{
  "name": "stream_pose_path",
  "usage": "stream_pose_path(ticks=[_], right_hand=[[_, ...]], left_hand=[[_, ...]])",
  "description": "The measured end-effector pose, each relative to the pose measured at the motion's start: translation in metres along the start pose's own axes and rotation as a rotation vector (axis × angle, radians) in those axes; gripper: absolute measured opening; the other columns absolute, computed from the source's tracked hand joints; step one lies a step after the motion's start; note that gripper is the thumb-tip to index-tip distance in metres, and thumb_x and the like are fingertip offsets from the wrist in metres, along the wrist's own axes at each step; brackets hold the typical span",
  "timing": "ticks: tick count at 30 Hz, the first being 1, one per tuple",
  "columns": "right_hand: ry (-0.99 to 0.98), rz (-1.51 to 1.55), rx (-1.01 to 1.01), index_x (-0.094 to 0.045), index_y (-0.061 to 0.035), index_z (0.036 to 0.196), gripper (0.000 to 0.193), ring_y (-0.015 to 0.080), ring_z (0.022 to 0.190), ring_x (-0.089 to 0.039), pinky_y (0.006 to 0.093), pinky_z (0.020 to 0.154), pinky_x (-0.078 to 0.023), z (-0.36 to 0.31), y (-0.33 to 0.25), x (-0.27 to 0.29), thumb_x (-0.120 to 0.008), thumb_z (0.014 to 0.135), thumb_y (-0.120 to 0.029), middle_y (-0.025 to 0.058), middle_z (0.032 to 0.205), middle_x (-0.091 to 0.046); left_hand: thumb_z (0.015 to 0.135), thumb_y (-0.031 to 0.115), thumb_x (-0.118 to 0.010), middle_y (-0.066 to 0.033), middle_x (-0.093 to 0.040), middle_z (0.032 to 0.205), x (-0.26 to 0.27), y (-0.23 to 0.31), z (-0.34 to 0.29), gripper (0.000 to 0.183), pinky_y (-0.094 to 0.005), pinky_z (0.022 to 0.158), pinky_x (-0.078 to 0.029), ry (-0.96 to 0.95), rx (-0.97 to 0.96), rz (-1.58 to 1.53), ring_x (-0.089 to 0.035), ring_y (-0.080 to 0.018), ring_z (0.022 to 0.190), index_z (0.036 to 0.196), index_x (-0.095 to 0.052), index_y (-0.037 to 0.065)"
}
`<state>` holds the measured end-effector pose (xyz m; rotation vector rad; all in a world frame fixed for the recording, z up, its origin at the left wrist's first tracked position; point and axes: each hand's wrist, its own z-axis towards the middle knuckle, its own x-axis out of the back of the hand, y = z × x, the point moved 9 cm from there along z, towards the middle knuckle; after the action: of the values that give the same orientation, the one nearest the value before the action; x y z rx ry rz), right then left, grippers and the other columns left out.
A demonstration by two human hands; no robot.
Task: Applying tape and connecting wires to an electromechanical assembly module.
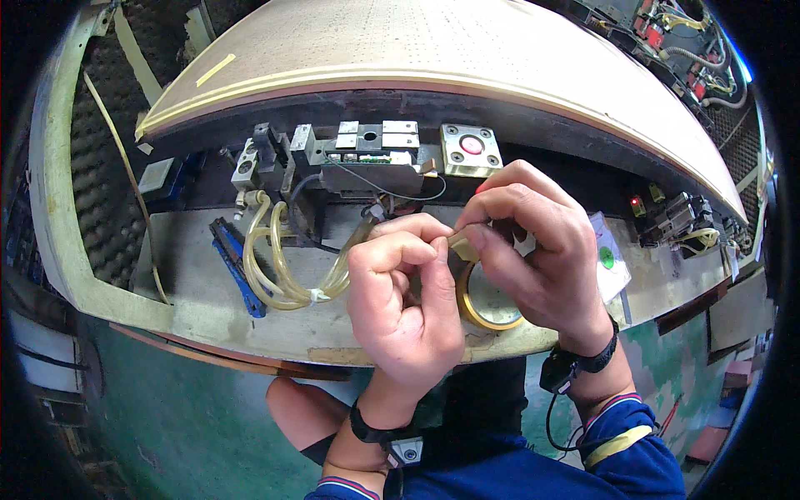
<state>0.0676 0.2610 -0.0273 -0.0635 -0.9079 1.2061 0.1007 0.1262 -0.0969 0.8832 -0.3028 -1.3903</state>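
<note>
Close together above the metal bench, my left hand [404,304] and my right hand [546,250] meet at their fingertips. Both are closed in a pinch on a small pale yellow strip [464,247] that looks like tape. The strip shows between the two thumbs; its ends are hidden by the fingers. Just below my right hand lies a roll of yellow tape [477,317], partly covered by the hand. A machine fixture with metal blocks [375,172] stands beyond my hands.
Looped clear yellowish hoses [279,287] and blue-handled pliers [239,267] lie left on the bench [192,287]. A square metal plate with a red centre [471,148] sits behind. A large pale board [350,42] overhangs the back. A card with a green spot [610,257] lies right.
</note>
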Motion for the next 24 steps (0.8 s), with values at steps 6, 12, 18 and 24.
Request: stream_pose_path(ticks=[6, 12, 18, 24], right_hand=[[-0.004, -0.028, -0.005, -0.071, -0.0002, 0.096, 0.012, 0.0167, 0.079, -0.066, 0.0293, 0.067, -0.051, 0.000, -0.001, -0.001, -0.074, 0.085, -0.002, 0.0099, 0.095, -0.067], [-0.012, -0.008, -0.022, -0.072, -0.0011, 0.094, 0.012, 0.0136, 0.073, -0.064, 0.0272, 0.063, -0.050, -0.005, 0.001, -0.001, -0.075, 0.083, 0.003, 0.0088, 0.095, -0.066], [-0.030, 0.031, 0.019, -0.072, -0.0031, 0.092, 0.013, 0.0135, 0.069, -0.062, 0.0279, 0.060, -0.050, -0.006, -0.002, -0.005, -0.079, 0.082, 0.004, 0.0063, 0.091, -0.066], [-0.029, 0.068, 0.019, -0.072, -0.0033, 0.090, 0.013, 0.0134, 0.069, -0.062, 0.0274, 0.059, -0.051, -0.008, 0.003, -0.003, -0.079, 0.082, 0.004, 0.0056, 0.090, -0.066]], left_hand=[[0.104, -0.009, -0.061, -0.0177, -0.066, 0.119, 0.002, 0.005, 0.000, 0.023, -0.0203, 0.068, -0.048, -0.031, -0.059, 0.130, -0.055, -0.0066, 0.082, 0.121, -0.052, 0.002], [0.088, -0.013, -0.079, -0.0181, -0.071, 0.118, 0.004, 0.031, -0.011, 0.033, -0.0339, 0.078, -0.059, -0.018, -0.224, 0.481, -0.069, -0.0273, 0.095, 0.118, -0.072, 0.000], [0.086, -0.011, -0.084, -0.0157, -0.074, 0.112, 0.008, 0.033, -0.016, 0.033, -0.0347, 0.080, -0.061, -0.092, -0.283, 0.614, -0.073, -0.0290, 0.097, 0.116, -0.077, 0.001], [0.090, -0.012, -0.077, -0.0150, -0.073, 0.111, -0.002, 0.029, -0.017, 0.025, -0.0339, 0.079, -0.060, -0.106, -0.257, 0.600, -0.070, -0.0265, 0.095, 0.112, -0.075, 0.000]])
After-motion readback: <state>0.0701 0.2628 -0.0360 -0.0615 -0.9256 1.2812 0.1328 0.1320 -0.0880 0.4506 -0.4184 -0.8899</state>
